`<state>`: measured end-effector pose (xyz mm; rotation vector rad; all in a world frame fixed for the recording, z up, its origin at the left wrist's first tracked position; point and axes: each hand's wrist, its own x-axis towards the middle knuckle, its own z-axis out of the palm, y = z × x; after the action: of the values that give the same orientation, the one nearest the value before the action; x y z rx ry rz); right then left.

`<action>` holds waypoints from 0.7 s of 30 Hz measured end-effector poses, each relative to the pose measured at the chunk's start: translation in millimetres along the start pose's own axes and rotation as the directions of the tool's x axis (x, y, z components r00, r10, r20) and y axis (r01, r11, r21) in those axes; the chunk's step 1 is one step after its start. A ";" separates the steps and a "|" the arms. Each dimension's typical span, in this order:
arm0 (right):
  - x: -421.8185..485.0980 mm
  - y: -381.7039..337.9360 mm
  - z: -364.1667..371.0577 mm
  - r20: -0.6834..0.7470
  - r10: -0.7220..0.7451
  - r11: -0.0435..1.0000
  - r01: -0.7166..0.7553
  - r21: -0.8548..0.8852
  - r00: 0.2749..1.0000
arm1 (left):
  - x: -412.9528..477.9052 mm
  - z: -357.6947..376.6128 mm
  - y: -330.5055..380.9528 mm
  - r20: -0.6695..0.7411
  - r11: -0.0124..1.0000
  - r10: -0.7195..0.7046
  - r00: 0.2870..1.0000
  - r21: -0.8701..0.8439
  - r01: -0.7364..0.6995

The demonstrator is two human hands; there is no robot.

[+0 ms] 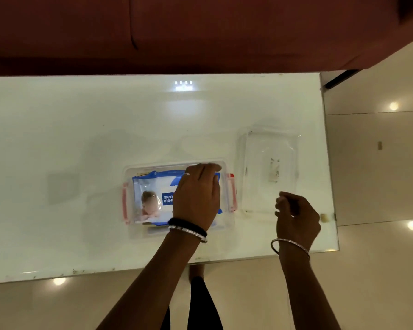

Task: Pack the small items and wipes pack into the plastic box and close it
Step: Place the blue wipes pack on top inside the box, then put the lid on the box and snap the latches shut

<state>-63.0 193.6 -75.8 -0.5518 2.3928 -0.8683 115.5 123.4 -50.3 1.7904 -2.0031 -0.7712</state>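
White and glossy, the tabletop (57,144) fills most of the view, with a dark red sofa (200,32) beyond its far edge and pale floor tiles (379,175) past its right edge. Toward the near right part of the tabletop sits the clear plastic box (132,231), pink latches at both ends, still uncovered. Its clear lid (270,148) lies flat just to the right, close to the right edge and apart from the box. Inside the box, the blue wipes pack (150,186) lies flat and nearly fills it; whether small items lie underneath cannot be told.

Over the pack's right half, the left hand (197,196) is spread palm down, fingers reaching the far right corner of the box, pressing rather than gripping. Above the lid's near edge, the right hand (296,217) is loosely curled with the fingertips drawn together; whether it has the rim pinched cannot be told.

Packing looks nearly complete. To seat the pack well, it probably helps to push its corners below the rim so nothing bulges, then lift the lid level, align it squarely, and snap both latches.
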 end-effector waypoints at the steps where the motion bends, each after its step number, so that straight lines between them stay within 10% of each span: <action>1: 7.0 8.7 -4.7 -0.026 0.085 0.996 -0.084 0.029 0.996 | 12.3 6.5 7.4 0.038 1.000 0.010 0.999 -0.006 -0.010; 10: 31.7 63.4 -10.3 0.139 0.683 0.671 -0.691 0.269 0.717 | 108.7 83.4 42.1 0.402 0.965 0.095 0.911 0.187 -0.183; 17: 41.0 66.6 2.3 0.293 0.700 0.523 -0.747 0.411 0.651 | 153.6 125.5 51.8 0.650 0.938 -0.014 0.759 0.272 -0.216; 21: 54.7 68.1 2.3 0.318 0.686 0.519 -0.746 0.417 0.654 | 168.0 131.6 53.6 0.590 0.947 -0.016 0.807 0.267 -0.177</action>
<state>-117.1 211.8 -142.0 0.5881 1.8487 -0.9688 -28.6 -17.1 -139.1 1.7474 -2.7170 -1.1467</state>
